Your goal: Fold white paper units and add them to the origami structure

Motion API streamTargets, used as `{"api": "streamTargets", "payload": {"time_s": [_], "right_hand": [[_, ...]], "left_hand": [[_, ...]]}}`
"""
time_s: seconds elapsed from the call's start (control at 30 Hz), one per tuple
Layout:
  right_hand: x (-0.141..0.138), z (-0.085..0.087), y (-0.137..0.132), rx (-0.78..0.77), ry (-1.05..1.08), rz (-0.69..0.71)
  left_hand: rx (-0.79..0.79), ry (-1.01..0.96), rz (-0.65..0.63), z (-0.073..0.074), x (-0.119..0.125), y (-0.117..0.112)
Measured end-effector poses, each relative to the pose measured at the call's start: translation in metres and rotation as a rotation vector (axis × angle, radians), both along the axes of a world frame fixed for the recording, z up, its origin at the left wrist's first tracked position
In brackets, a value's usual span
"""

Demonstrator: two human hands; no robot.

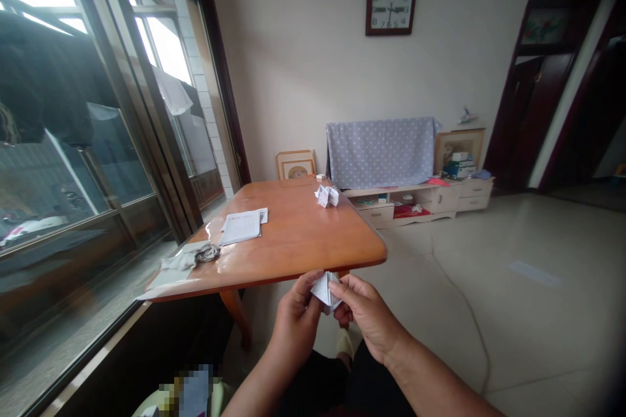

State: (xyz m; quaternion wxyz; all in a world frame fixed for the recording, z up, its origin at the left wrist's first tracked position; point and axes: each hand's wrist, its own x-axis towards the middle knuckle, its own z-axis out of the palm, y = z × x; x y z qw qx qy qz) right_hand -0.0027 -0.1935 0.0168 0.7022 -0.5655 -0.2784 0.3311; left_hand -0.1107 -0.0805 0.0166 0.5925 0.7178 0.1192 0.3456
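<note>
Folded paper: the small printed piece (323,291) is held between both hands just in front of the table's near edge, at the dial's centre for the directions below.
Left hand: at 8 o'clock, this hand (297,313) pinches the paper's left side between thumb and fingers.
Right hand: at 4 o'clock, this hand (366,313) presses its thumb on the paper's face; its other fingers curl behind, partly hidden, so their exact hold cannot be told.
Pleats: the layers look thin and close together; uneven pinching could skew a crease, and the two hands pulling apart could tear one.
Drop: the piece appears held over the floor (415,293) rather than the table (288,241), so if both pinches loosened it would probably fall towards the slipper (345,342) at 5 o'clock.
Paper shapes: at 12 o'clock, a folded group (327,196) stands near the table's right side; a knock or draught could topple it or send it over that edge.
Paper stack: at 10 o'clock, the flat sheets (240,228) show no weight on top, so a sweeping sleeve or moving air could scatter them.
Crumpled cloth: between 9 and 10 o'clock, it (183,260) lies near the window-side edge, where a tug could slide it off.
</note>
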Motion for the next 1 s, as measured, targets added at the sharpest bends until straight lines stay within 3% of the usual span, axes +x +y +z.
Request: {"api": "streamTargets", "payload": {"time_s": [0.1,0.3,0.47,0.73,0.9,1.0], "right_hand": [[0.003,0.000,-0.002,0.012,-0.020,-0.024],[0.006,-0.001,-0.001,0.051,-0.096,-0.051],[0.005,-0.006,0.002,0.037,-0.185,-0.059],[-0.001,-0.007,-0.002,0.011,-0.119,-0.027],[-0.007,-0.015,-0.003,-0.056,-0.116,0.121],[-0.009,-0.017,-0.002,-0.037,-0.119,0.123]], "left_hand": [[-0.249,0.022,-0.163,0.009,-0.004,0.002],[-0.473,0.013,-0.251,0.016,-0.008,0.003],[-0.474,0.085,-0.249,0.012,-0.002,0.001],[-0.422,0.114,-0.092,0.006,0.001,0.004],[-0.392,0.070,-0.046,0.007,0.001,0.005],[-0.405,0.061,-0.052,0.006,0.002,0.004]]}}
